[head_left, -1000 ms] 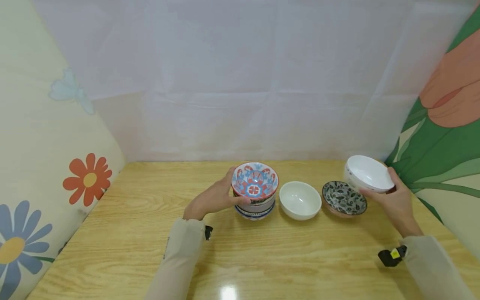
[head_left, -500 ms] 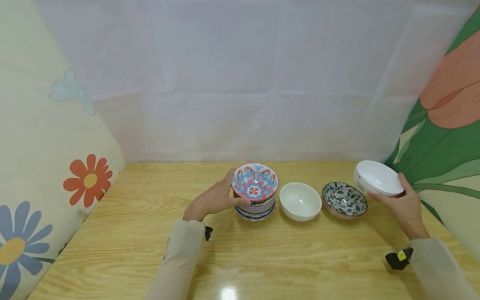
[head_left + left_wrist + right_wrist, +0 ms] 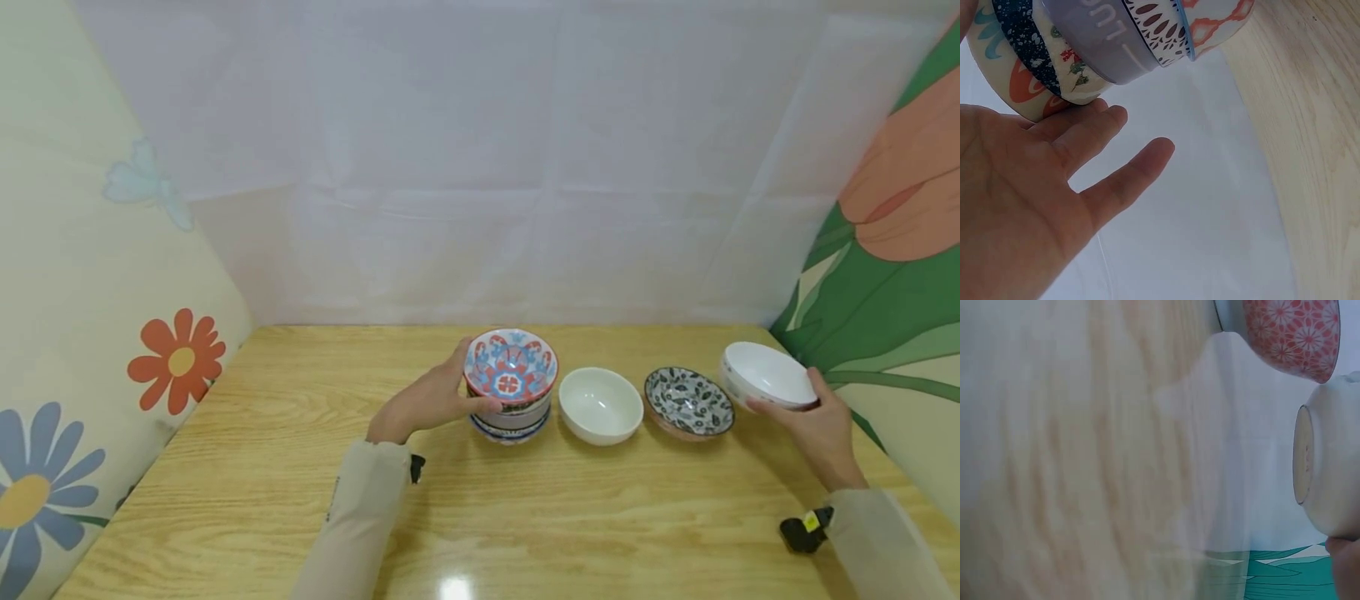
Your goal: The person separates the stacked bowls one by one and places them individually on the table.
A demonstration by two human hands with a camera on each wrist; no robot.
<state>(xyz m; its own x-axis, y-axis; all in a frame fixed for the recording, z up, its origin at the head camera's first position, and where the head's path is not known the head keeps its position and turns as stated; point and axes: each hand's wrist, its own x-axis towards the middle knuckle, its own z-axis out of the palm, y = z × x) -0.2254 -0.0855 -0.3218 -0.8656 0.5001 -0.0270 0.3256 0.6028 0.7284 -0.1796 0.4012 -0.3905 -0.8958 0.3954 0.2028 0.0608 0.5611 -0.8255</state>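
Note:
My left hand [image 3: 431,396] grips a stack of bowls [image 3: 516,414] near its top, thumb in front and fingers behind. A red-and-blue patterned bowl [image 3: 512,364] tops the stack. In the left wrist view, some fingers of the left hand [image 3: 1029,194] touch the bowls' side while one stretches out free. At the right, my right hand [image 3: 821,425] holds a white bowl [image 3: 767,372] by its rim, tilted, thumb toward me. The right wrist view shows this white bowl's [image 3: 1338,459] underside raised off the table, with a fingertip at its edge.
Between the hands stand a plain cream bowl [image 3: 600,406] and a black-and-white leaf-patterned bowl [image 3: 688,402], the latter close beside the held white bowl. A white cloth [image 3: 450,208] hangs behind the wooden table [image 3: 570,525]; flowered cloths flank both sides.
My right hand has carried the white bowl rightward and lower, away from over the leaf-patterned bowl. The left hand and the stack have stayed in place.

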